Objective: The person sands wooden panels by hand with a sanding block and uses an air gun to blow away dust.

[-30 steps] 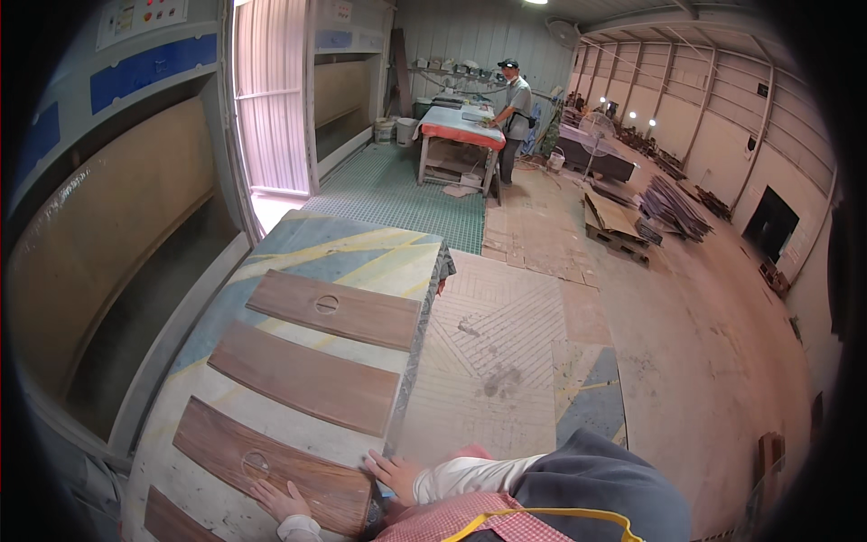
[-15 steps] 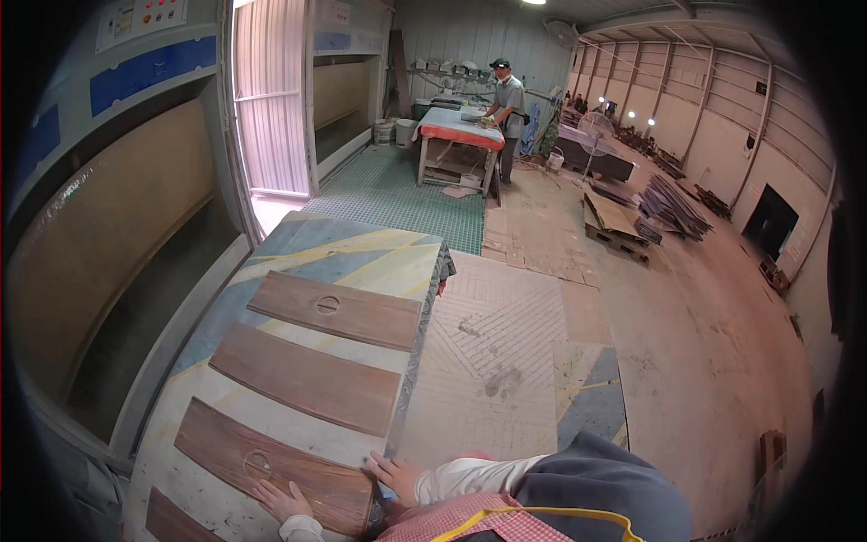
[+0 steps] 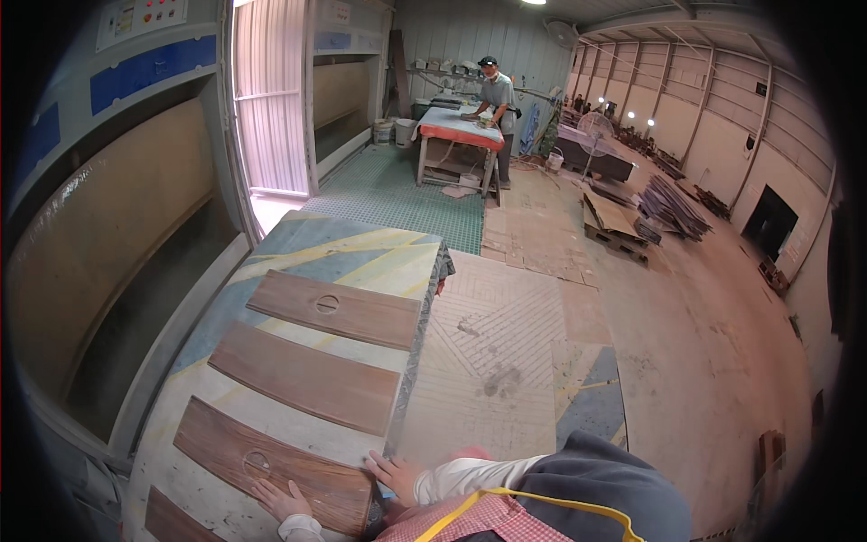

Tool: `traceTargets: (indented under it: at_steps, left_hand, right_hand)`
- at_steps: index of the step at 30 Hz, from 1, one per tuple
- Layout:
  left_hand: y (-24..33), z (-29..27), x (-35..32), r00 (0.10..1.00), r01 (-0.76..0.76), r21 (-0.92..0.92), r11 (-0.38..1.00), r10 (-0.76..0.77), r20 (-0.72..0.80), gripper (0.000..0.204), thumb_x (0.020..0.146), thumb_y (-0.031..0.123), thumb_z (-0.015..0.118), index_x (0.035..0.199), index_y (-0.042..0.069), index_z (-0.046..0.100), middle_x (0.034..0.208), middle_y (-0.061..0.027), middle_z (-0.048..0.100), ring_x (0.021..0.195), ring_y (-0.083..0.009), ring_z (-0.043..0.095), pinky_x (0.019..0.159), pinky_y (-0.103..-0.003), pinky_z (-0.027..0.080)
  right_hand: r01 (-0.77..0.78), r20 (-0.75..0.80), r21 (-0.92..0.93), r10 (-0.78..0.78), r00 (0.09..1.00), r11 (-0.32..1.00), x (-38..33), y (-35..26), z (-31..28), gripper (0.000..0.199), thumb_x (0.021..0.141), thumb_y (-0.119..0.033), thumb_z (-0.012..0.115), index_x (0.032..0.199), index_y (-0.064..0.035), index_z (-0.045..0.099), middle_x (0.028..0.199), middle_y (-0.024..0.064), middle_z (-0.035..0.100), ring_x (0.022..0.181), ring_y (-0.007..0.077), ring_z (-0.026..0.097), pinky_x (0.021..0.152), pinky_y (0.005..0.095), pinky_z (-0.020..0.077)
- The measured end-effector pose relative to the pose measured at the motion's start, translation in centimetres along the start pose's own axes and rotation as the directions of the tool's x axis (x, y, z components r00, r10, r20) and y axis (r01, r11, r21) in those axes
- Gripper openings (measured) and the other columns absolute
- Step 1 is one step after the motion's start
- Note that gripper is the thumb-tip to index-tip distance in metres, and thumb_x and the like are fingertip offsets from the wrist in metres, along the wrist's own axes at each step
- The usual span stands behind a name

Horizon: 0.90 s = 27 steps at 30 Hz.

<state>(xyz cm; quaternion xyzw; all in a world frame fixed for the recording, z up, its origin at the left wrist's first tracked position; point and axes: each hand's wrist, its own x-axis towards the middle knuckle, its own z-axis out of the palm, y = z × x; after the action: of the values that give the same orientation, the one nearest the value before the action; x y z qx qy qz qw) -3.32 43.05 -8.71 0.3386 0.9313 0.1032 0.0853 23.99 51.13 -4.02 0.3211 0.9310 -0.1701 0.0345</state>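
Observation:
A curved brown wooden panel (image 3: pixel 316 483) with a round inset lies flat on the table nearest me. My left hand (image 3: pixel 284 502) rests on its near edge, fingers spread and flat on the wood. At the panel's right end lies my right hand (image 3: pixel 395 475), fingers stretched out along the table's edge and touching the panel's corner. Something small and blue shows beneath that palm; its kind I cannot make out. Beyond are a plain wooden panel (image 3: pixel 307 379) and another with a round inset (image 3: pixel 361 313). Part of a further panel (image 3: pixel 176 519) shows at lower left.
The table (image 3: pixel 298 237) has a blue, yellow and white patterned cover. A large booth (image 3: pixel 117 235) with a curved brown wall runs along the left. Ahead, a co-worker (image 3: pixel 498 95) leans over another table (image 3: pixel 462 134). Stacked boards (image 3: pixel 673 210) stand farther right.
The co-worker has leaned farther forward and left over the other table. My hands and the panels stay almost where they were.

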Motion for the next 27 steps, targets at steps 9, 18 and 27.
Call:
traceTargets:
  at_steps: [9,18,27]
  left_hand:
    - [0.1,0.2,0.1,0.998,-0.029,-0.022,0.999,0.028,-0.056,0.072,0.089,0.027,0.057,0.142,-0.011,0.025,0.150,-0.0246,0.022,0.141,-0.0369,0.018,0.114,-0.045,0.023]
    - [-1.5,2.6,0.7,0.987,-0.102,0.002,0.995,0.102,-0.126,0.070,0.091,0.029,0.055,0.143,-0.007,0.025,0.148,-0.0260,0.026,0.139,-0.0401,0.022,0.111,-0.051,0.024]
    - [-1.7,2.4,0.9,0.988,-0.106,0.044,0.993,0.110,-0.109,0.069,0.092,0.028,0.054,0.141,-0.011,0.024,0.149,-0.0265,0.023,0.140,-0.0394,0.019,0.114,-0.047,0.021]
  right_hand:
    - [-0.046,0.060,-0.072,0.050,0.997,0.996,-0.7,-0.9,-2.1,0.098,0.072,-0.026,0.070,0.149,-0.0047,0.014,0.154,0.0181,0.017,0.111,0.0306,0.050,0.089,0.0403,0.0466]
    - [-0.029,0.007,0.016,0.029,1.000,0.999,-0.9,0.0,0.2,0.106,0.069,-0.032,0.073,0.149,-0.0032,0.011,0.154,0.0200,0.016,0.103,0.0314,0.051,0.084,0.0419,0.0461]
    - [-0.049,0.121,0.027,0.046,0.992,0.998,-0.9,-0.3,-1.0,0.102,0.068,-0.023,0.070,0.149,-0.0020,0.012,0.155,0.0194,0.012,0.109,0.0315,0.049,0.090,0.0428,0.0442]
